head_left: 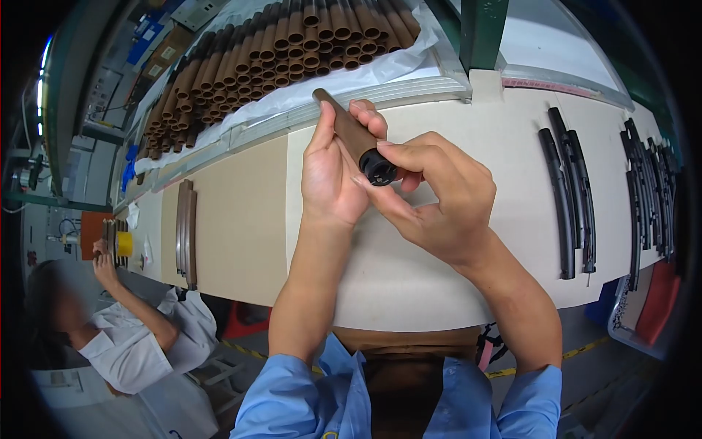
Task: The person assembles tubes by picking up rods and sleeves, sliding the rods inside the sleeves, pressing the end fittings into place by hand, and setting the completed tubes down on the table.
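Note:
A brown tube (349, 130) slants across the middle of the head view, its near end carrying a black end piece (379, 168). My left hand (330, 172) is wrapped round the tube from below and the left, palm up. The fingers and thumb of my right hand (442, 190) pinch the black end piece where it meets the tube. Whether that piece is fully seated in the tube I cannot tell. Under both hands lies the pale tabletop (409, 278).
Many brown tubes (292, 55) are stacked on white sheeting behind a metal rail (351, 110). Several black rods (567, 190) lie at right, with more black rods (651, 190) beyond. Brown tubes (186, 234) rest at left. A co-worker (139, 329) sits at far left.

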The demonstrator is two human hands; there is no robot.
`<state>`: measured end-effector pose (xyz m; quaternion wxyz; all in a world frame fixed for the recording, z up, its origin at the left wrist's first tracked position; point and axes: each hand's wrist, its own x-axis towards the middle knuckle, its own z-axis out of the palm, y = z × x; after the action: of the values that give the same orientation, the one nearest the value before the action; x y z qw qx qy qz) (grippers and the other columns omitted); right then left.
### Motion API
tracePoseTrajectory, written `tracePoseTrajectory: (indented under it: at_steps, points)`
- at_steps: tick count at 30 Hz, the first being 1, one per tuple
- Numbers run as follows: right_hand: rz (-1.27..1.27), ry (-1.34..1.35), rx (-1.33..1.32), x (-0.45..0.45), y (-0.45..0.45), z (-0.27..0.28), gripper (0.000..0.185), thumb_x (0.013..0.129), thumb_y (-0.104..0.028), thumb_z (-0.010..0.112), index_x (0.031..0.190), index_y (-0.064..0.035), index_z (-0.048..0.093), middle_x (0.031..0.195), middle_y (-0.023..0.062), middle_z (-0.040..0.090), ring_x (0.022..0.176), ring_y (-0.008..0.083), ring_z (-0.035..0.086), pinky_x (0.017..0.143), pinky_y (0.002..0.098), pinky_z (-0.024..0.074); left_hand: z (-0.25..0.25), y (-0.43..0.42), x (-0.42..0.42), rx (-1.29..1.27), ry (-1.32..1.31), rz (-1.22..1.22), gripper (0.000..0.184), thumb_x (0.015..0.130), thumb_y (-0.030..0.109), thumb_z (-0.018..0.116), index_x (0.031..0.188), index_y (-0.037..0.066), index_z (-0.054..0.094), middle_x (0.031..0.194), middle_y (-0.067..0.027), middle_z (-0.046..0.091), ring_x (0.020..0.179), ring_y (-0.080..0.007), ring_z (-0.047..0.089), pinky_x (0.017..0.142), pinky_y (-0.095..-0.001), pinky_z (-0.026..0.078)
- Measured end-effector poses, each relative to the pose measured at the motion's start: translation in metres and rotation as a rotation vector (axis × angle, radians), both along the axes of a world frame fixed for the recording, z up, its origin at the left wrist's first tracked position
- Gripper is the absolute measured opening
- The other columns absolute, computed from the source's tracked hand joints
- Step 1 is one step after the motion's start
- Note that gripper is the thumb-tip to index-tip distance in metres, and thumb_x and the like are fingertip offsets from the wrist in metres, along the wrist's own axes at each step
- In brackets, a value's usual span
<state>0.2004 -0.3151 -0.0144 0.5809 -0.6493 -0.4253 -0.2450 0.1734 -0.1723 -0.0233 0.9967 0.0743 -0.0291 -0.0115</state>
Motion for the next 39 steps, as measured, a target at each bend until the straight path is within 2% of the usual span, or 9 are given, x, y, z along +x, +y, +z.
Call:
tracePoseTrajectory:
  at_steps: [7,10,13,16,19,25,39]
  points:
    - [-0.013,-0.02,0.05,0.0005,0.0012,-0.0014,0.031,0.06,-0.011,0.077,0.084,-0.0058,0.058,0.07,0.0035,0.058,0.054,0.0149,0.056,0.049,0.0258,0.0468,-0.0029,-0.0021,-0.0019,0.054,-0.056,-0.041,0.032,0.099,0.035,0.033,0.097,0.007,0.047,0.099,-0.0035,0.05,0.094,-0.0182,0.059,0.069,-0.0362,0.052]
    - [0.018,-0.058,0.116,0.0025,0.0021,-0.0001,0.032,0.062,-0.003,0.08,0.087,0.0004,0.061,0.062,0.006,0.057,0.048,0.0099,0.052,0.043,0.0195,0.0408,-0.0034,-0.0021,-0.0024,0.066,-0.076,-0.049,0.033,0.099,0.036,0.031,0.097,0.008,0.047,0.099,-0.0031,0.05,0.096,-0.0183,0.059,0.069,-0.037,0.052]
    - [-0.007,-0.002,0.077,-0.0004,0.0016,-0.0024,0.03,0.06,-0.012,0.077,0.084,-0.0054,0.059,0.067,0.0036,0.057,0.054,0.0154,0.057,0.048,0.0262,0.0462,-0.0029,-0.0022,-0.002,0.035,-0.075,-0.045,0.031,0.099,0.035,0.031,0.098,0.008,0.047,0.098,-0.0032,0.05,0.098,-0.0185,0.059,0.07,-0.0374,0.052]
    - [0.024,-0.045,0.104,0.0029,0.0017,-0.0028,0.03,0.064,-0.004,0.081,0.086,0.0005,0.06,0.061,0.0055,0.057,0.047,0.0094,0.053,0.043,0.0194,0.0418,-0.0026,-0.0024,-0.002,-0.014,-0.047,-0.049,0.029,0.099,0.034,0.033,0.1,0.008,0.046,0.098,-0.0036,0.051,0.098,-0.0184,0.059,0.073,-0.037,0.052]
    - [-0.025,0.015,0.06,-0.0014,0.0009,-0.0038,0.031,0.062,-0.014,0.079,0.084,-0.0046,0.06,0.064,0.0027,0.055,0.05,0.0132,0.055,0.045,0.0239,0.044,-0.0026,-0.0036,-0.0017,-0.029,-0.041,-0.034,0.027,0.099,0.032,0.036,0.101,0.007,0.045,0.098,-0.0047,0.051,0.099,-0.0189,0.059,0.077,-0.0364,0.052]
    - [-0.036,0.015,0.088,-0.0022,0.0022,-0.0044,0.032,0.062,-0.014,0.081,0.084,-0.0046,0.06,0.061,0.0013,0.052,0.048,0.0101,0.053,0.044,0.0218,0.0424,-0.0059,-0.003,-0.0002,-0.02,-0.078,-0.023,0.026,0.098,0.029,0.038,0.1,0.005,0.045,0.097,-0.007,0.051,0.098,-0.0209,0.059,0.08,-0.0346,0.052]
    - [-0.044,0.014,0.101,-0.003,0.002,-0.0053,0.032,0.062,-0.014,0.081,0.083,-0.0042,0.06,0.059,0.0007,0.051,0.047,0.0096,0.052,0.043,0.0216,0.0419,-0.0045,-0.0063,0.0011,-0.033,-0.085,0.012,0.026,0.098,0.028,0.039,0.099,0.003,0.045,0.096,-0.0081,0.05,0.097,-0.0228,0.059,0.079,-0.0335,0.053]
